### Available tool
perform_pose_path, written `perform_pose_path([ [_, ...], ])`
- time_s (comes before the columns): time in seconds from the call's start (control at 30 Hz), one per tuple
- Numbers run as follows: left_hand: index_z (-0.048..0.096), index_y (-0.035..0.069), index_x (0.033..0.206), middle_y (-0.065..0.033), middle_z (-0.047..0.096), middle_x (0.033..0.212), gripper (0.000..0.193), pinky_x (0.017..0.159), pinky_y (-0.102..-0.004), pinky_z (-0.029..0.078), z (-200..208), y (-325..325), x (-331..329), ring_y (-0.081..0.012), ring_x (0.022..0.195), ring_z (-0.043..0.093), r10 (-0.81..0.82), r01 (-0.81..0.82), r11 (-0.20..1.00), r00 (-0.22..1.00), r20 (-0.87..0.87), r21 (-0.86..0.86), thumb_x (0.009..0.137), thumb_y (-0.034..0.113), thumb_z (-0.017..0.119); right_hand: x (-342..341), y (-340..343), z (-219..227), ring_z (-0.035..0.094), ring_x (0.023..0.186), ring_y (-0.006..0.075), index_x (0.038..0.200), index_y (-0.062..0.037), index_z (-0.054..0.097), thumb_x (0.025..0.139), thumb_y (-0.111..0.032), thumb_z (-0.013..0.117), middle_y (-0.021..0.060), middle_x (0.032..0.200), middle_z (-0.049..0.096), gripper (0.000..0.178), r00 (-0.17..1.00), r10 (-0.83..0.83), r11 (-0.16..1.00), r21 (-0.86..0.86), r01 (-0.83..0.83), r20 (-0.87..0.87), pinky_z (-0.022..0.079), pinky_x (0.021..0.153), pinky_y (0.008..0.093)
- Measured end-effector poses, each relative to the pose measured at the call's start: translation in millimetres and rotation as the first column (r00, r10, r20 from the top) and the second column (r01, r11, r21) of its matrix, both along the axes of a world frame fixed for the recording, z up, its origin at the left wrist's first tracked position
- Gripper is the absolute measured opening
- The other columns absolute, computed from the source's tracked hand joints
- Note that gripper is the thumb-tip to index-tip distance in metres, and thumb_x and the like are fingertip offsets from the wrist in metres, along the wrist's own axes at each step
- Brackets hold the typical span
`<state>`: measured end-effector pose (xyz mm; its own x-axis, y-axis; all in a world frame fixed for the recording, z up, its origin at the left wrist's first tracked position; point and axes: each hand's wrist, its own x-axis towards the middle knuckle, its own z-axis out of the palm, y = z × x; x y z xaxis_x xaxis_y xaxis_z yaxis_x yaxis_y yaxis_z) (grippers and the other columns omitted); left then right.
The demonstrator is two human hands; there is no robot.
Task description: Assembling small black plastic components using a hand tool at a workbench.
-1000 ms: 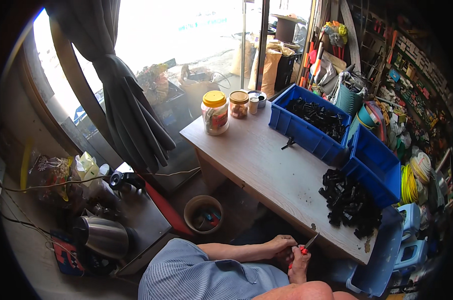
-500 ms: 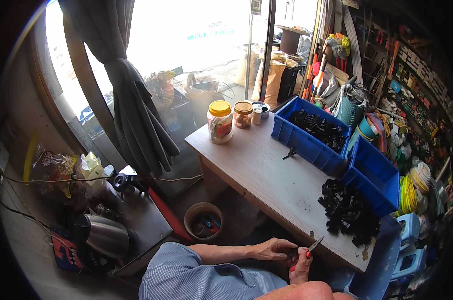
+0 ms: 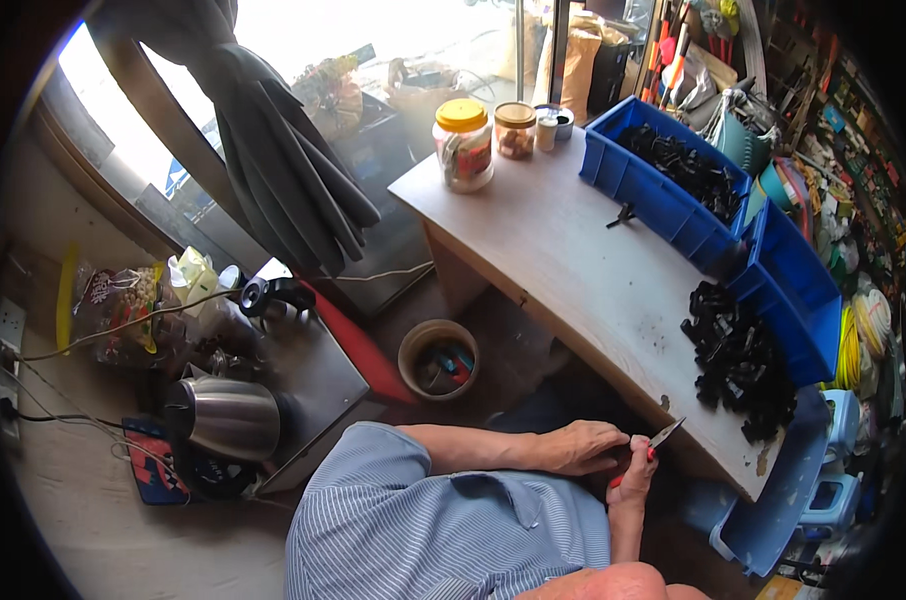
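Right hand [image 3: 633, 472]: fist closed on red-handled metal pliers [image 3: 651, 446], tips pointing up toward the table edge.
Left hand [image 3: 579, 446]: lies flat, fingers loose, touching the right hand; holds nothing visible.
Pliers' place: below the near edge of the pale wooden table [image 3: 573, 260].
Nearby: heap of black plastic parts [image 3: 735, 360] on the table.

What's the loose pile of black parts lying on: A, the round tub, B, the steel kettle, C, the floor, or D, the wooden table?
D: the black parts lie heaped on the wooden table, beside the blue bins.
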<state>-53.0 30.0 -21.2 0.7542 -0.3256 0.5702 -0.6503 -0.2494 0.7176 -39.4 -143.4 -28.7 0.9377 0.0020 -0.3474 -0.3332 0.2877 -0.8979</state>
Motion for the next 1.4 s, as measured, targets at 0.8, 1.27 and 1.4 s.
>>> perform_pose_path([
  [0.8, 0.059, -0.004, 0.115, -0.0091, 0.071, 0.096, 0.02, 0.073, -0.0237, 0.055, 24, -14, 47, -0.01, 0.078, 0.066, -0.032, -0.4, 0.742, 0.781, -0.624, -0.538, 0.098, 0.007, 0.061, -1, 27, 48, 0.061, 0.062, 0.0144, 0.106, -0.0043, 0.054, 0.088, -0.018, 0.055, 0.0056, 0.075, 0.056, 0.023, 0.957, 0.227, 0.965, -0.087, -0.246, -0.18, 0.056, 0.052, 0.0298],
  [1.27, 0.059, -0.003, 0.113, -0.005, 0.068, 0.091, 0.02, 0.068, -0.0219, 0.055, 18, -28, 48, -0.0066, 0.073, 0.062, -0.004, -0.376, 0.762, 0.812, -0.584, -0.528, 0.098, 0.008, 0.062, -4, 27, 50, 0.063, 0.083, 0.0135, 0.118, -0.0039, 0.053, 0.081, -0.023, 0.059, 0.0049, 0.091, 0.063, 0.042, 0.958, 0.258, 0.939, -0.199, -0.28, -0.127, 0.053, 0.058, 0.0267],
  [1.4, 0.059, -0.003, 0.113, -0.0039, 0.067, 0.088, 0.02, 0.063, -0.0217, 0.054, 16, -29, 48, -0.0058, 0.073, 0.061, -0.033, -0.377, 0.764, 0.788, -0.614, -0.524, 0.098, 0.009, 0.062, -4, 27, 51, 0.062, 0.083, 0.0136, 0.119, -0.004, 0.053, 0.082, -0.024, 0.06, 0.0049, 0.09, 0.063, 0.043, 0.96, 0.257, 0.937, -0.215, -0.275, -0.11, 0.053, 0.059, 0.0273],
])
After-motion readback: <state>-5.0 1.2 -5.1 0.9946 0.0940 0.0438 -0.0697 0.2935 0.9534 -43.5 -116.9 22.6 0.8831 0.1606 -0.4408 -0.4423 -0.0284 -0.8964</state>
